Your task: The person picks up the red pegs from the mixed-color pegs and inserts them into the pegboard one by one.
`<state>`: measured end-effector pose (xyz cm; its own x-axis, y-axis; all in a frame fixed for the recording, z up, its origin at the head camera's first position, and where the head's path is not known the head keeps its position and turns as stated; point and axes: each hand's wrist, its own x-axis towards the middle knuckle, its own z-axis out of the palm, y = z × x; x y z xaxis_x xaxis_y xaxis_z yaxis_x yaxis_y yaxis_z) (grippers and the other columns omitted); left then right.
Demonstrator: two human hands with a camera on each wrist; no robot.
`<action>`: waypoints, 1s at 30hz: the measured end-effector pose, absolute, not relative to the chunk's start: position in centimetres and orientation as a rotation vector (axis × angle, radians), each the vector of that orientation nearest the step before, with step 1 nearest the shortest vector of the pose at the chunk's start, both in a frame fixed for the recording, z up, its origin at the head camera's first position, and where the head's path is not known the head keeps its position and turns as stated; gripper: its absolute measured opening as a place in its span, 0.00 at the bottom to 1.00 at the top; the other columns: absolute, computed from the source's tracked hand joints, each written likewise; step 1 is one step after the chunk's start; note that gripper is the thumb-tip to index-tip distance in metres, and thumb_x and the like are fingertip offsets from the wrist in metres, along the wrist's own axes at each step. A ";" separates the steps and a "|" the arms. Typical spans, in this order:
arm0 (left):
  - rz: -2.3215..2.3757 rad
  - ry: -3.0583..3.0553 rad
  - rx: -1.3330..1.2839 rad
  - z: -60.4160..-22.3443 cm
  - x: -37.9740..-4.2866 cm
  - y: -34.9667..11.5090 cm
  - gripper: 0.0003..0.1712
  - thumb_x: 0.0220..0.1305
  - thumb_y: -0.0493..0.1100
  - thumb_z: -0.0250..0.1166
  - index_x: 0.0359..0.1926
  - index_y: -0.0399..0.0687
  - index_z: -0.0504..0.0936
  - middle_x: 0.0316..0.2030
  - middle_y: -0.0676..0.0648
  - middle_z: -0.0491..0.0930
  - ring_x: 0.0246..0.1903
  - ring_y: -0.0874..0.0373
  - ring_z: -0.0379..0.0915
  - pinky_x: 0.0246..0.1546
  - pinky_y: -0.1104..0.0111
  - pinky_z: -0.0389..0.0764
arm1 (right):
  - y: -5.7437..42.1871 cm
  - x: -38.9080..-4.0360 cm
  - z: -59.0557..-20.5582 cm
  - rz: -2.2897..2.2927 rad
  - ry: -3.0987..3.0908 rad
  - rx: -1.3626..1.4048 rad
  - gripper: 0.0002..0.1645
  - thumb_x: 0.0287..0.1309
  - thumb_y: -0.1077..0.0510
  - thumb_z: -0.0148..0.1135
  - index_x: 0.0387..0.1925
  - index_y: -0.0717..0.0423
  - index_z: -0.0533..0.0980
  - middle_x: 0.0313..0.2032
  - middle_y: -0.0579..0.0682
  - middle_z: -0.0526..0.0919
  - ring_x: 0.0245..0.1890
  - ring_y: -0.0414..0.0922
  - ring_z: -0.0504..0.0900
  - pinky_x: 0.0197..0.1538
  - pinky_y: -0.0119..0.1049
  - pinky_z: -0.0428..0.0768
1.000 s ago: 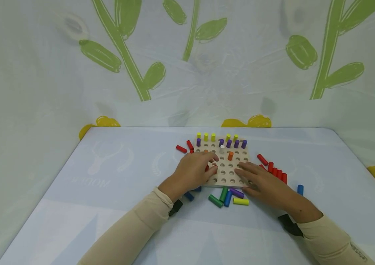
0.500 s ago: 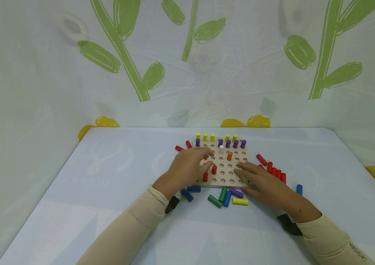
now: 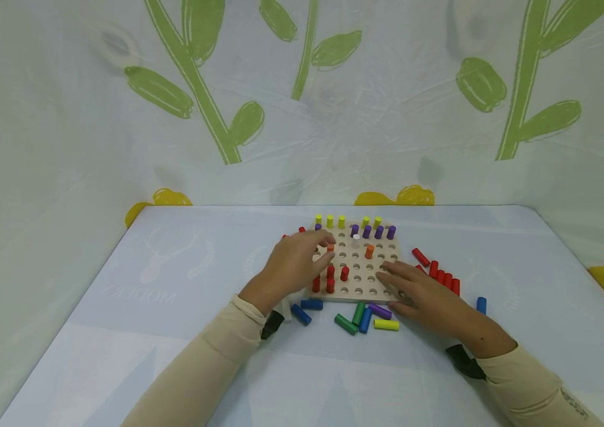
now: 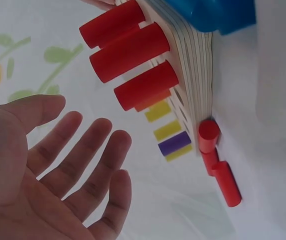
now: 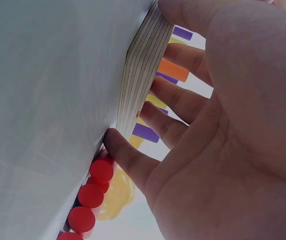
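A wooden pegboard point(image 3: 359, 298) with rows of round holes lies between my hands. Over its left side is my left hand point(image 3: 293, 262), fingers loosely bent and holding nothing; the left wrist view shows the bare palm point(image 4: 48, 185) beside upright red pegs point(image 4: 129, 53). My right hand point(image 3: 430, 301) rests along the board's right edge with fingers extended, fingertips touching the edge and top in the right wrist view. Yellow pegs point(image 3: 330, 221) and purple pegs point(image 3: 379, 231) stand in the back rows. A white peg point(image 3: 356, 241) and an orange peg point(image 3: 369, 252) stand further forward.
Loose red pegs point(image 3: 441, 277) lie right of the board, and more red pegs point(image 4: 227, 184) at its left. In front are green pegs point(image 3: 345, 324), blue pegs point(image 3: 300, 314), a purple peg point(image 3: 380, 311) and a yellow peg point(image 3: 386, 325). Another blue peg point(image 3: 481, 305) lies far right.
My left hand has drawn away leftward from the board's front-left holes, uncovering the upright red pegs and the blue pegs in front. My right hand has stayed in place.
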<state>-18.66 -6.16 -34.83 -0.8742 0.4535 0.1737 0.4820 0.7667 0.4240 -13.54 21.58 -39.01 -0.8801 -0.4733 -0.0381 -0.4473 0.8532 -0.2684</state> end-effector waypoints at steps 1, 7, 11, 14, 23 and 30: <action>-0.717 -2.893 -0.766 -34.8 -18.7 -6.2 0.17 0.68 0.49 0.66 0.56 0.52 0.81 0.46 0.52 0.87 0.46 0.55 0.83 0.44 0.62 0.83 | 21.6 -13.5 -39.0 -0.381 2.926 -0.729 0.40 0.60 0.50 0.70 0.72 0.46 0.67 0.74 0.54 0.63 0.75 0.59 0.60 0.64 0.55 0.74; -0.721 -2.920 -0.712 -34.6 -19.0 -6.5 0.18 0.68 0.50 0.66 0.56 0.54 0.81 0.48 0.51 0.86 0.45 0.55 0.82 0.45 0.62 0.82 | 21.7 -13.6 -39.2 -0.381 2.927 -0.733 0.41 0.60 0.49 0.70 0.72 0.46 0.66 0.75 0.54 0.62 0.75 0.59 0.60 0.64 0.55 0.75; -0.725 -2.950 -0.666 -34.4 -19.1 -6.6 0.18 0.68 0.50 0.66 0.57 0.55 0.80 0.50 0.52 0.85 0.47 0.56 0.81 0.47 0.62 0.82 | 21.8 -13.7 -39.2 -0.391 2.927 -0.738 0.41 0.60 0.49 0.70 0.72 0.46 0.67 0.75 0.53 0.62 0.75 0.59 0.60 0.64 0.55 0.75; -0.735 -2.959 -0.636 -34.5 -19.3 -6.8 0.18 0.68 0.49 0.66 0.57 0.55 0.80 0.51 0.51 0.85 0.48 0.54 0.81 0.49 0.61 0.82 | 21.7 -13.7 -39.2 -0.395 2.926 -0.739 0.41 0.59 0.49 0.70 0.72 0.46 0.67 0.74 0.53 0.63 0.75 0.59 0.60 0.63 0.54 0.75; -0.699 -2.926 -0.620 -34.7 -20.1 -7.5 0.18 0.68 0.49 0.65 0.57 0.54 0.80 0.50 0.51 0.86 0.48 0.56 0.82 0.49 0.61 0.82 | 21.7 -13.6 -39.2 -0.396 2.929 -0.734 0.41 0.59 0.49 0.70 0.72 0.46 0.66 0.74 0.53 0.63 0.74 0.59 0.60 0.63 0.54 0.76; -0.734 -2.927 -0.580 -34.8 -20.5 -8.1 0.17 0.68 0.48 0.66 0.56 0.53 0.81 0.47 0.51 0.86 0.40 0.56 0.80 0.40 0.64 0.82 | 21.7 -13.6 -39.2 -0.390 2.926 -0.725 0.41 0.59 0.49 0.70 0.72 0.46 0.67 0.74 0.53 0.63 0.75 0.59 0.60 0.63 0.54 0.76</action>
